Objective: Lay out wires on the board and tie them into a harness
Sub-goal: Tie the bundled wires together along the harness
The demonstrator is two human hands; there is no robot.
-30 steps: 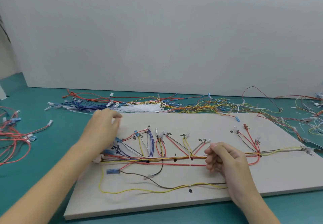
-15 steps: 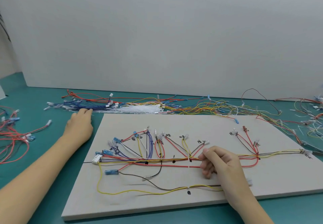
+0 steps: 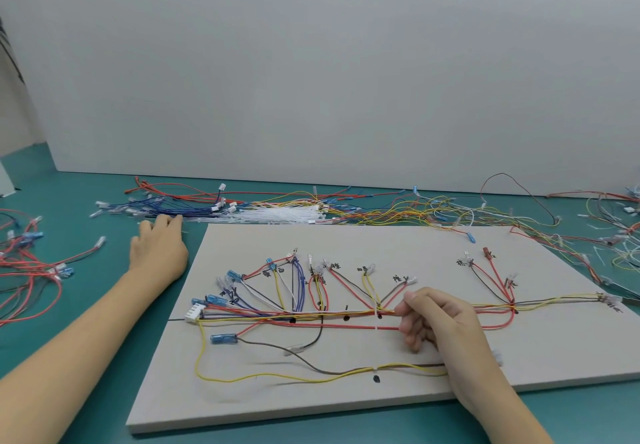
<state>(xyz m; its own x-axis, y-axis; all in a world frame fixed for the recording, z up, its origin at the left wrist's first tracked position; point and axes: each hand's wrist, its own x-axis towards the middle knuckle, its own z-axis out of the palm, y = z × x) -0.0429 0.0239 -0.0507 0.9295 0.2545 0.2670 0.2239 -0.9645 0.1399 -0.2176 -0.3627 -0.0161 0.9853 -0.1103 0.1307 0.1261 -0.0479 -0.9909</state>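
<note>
The left hand [image 3: 159,253] has left the board [image 3: 398,246] since a second ago, when it hovered over the blue-tipped branch ends at the board's left part; it now lies on the teal tabletop [image 3: 86,305] just off the board's far-left corner, fingers reaching into the near end of the loose blue wires [image 3: 166,206] beside the heap of white cable ties [image 3: 277,216] along the far edge. Whether its fingertips already pinch anything there I cannot tell. The right hand [image 3: 440,326] has barely shifted: its curled fingers and thumb grip the main bundle [image 3: 311,313] of red, yellow and brown wires running left to right across the middle of the board, just right of a white tie already cinched round it. A second tie shows on the lower brown-and-yellow run [image 3: 346,371] toward the board's near edge. The white connector [image 3: 194,312] sits at the bundle's left end. The move suggests the left hand is fetching a fresh piece of stock, a wire or a tie, while the right keeps the trunk pinned on its marks; the layout looks largely in place, with several black dots along the trunk not yet tied. More loose wires lie along the tabletop's far and left edges.
</note>
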